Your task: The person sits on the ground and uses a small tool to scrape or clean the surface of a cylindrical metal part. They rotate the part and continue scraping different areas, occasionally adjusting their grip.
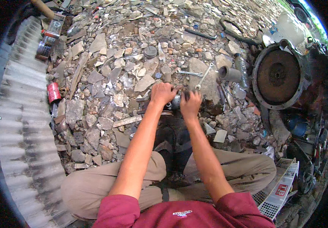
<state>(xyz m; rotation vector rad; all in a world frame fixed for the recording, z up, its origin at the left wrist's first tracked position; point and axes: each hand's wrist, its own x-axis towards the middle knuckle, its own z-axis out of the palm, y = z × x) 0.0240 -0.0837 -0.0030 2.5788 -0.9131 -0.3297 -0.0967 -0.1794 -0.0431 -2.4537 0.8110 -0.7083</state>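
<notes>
A small grey metal machine part [176, 102] with a rounded body sits low in front of me, between my hands, at the far side of my dark shoes. From its left, my left hand [163, 93] reaches over it with fingers curled and closed, the thumb side toward the right hand. My right hand [191, 103] is closed against the part's right side. The fingers cover much of the part, so its exact kind is hidden. Just beyond lie two combination wrenches, one wrench [189, 72] nearly level and another wrench [204, 76] slanting across a flat stone.
Broken stone covers the ground. A corrugated sheet [23, 114] runs along the left, beside a red can [53, 92]. On the right stand a large round metal housing [277, 76], a clear plastic bottle [241, 70], a short pipe piece [229, 73] and a white plastic crate [280, 188].
</notes>
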